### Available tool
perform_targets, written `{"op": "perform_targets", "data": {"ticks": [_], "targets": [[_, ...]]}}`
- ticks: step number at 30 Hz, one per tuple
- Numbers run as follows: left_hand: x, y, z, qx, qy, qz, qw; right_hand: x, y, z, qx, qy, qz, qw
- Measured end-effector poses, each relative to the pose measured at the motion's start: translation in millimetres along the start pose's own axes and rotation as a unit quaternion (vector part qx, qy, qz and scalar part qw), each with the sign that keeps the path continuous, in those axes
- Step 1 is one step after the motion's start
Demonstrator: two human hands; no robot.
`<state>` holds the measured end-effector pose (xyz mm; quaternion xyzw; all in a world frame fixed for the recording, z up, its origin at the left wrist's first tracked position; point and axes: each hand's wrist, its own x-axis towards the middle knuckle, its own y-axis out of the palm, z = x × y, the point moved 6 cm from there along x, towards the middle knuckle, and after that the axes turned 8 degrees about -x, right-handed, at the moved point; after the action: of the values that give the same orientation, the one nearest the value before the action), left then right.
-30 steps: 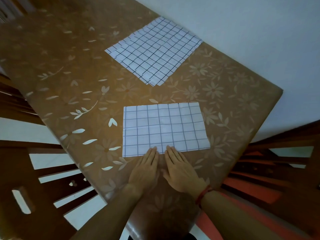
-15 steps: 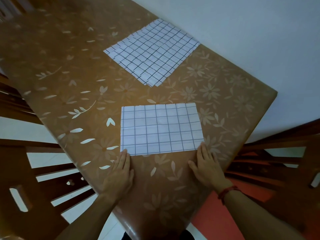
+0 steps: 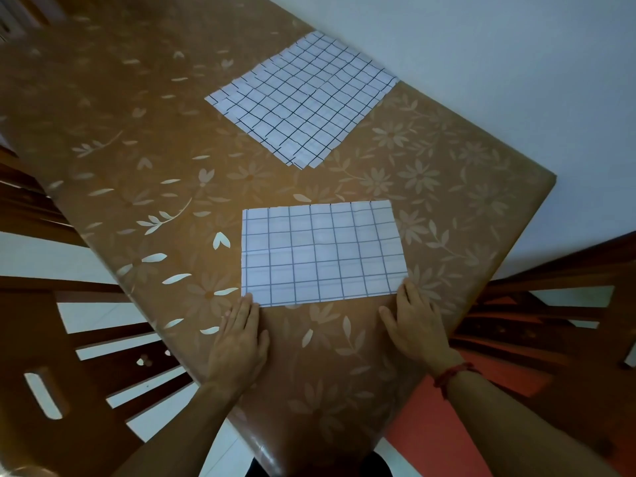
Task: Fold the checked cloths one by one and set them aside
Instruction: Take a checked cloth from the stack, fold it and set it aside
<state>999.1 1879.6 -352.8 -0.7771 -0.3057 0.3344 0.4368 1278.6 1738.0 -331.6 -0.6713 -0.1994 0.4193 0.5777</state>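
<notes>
Head view: left hand [image 3: 239, 342] and right hand [image 3: 414, 325] have slid apart to the 7 and 5 o'clock corners of the folded cloth [image 3: 321, 253], fingers [image 3: 247, 309] flat, pressed together; crease judged set.

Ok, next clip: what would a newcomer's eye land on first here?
The white rectangular cloth with a dark grid lies flat near the front of the brown flower-patterned table cover, the left hand and right hand laid flat with fingertips at its two near corners. Farther back, by the wall, sits a layered pile of similar white checked cloths, edges offset.
</notes>
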Motion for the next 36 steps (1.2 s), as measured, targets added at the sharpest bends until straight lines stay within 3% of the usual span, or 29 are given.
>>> {"op": "perform_targets", "data": {"ticks": [5,13,20,31,36], "targets": [[20.4,-5.7,-21.7,-0.021,0.031,-0.002,0.999,10.0,-14.7,2.0,0.013,0.003,-0.046,0.999],[86.3,-0.2,-103.6,-0.007,0.126,0.018,0.992,56.3,-34.7,-4.7,0.164,0.076,-0.027,0.983],[103.9,21.6,-110.4,0.018,0.126,0.082,0.988,98.6,-37.4,-19.1,0.334,0.147,-0.028,0.93],[111.1,15.9,-103.0,-0.023,0.143,0.104,0.984,122.1,-35.0,-17.9,0.461,0.237,0.02,0.855],[111.5,13.8,-100.0,-0.035,0.152,0.099,0.983,123.1,-22.3,-22.0,0.55,0.277,0.053,0.786]]}}
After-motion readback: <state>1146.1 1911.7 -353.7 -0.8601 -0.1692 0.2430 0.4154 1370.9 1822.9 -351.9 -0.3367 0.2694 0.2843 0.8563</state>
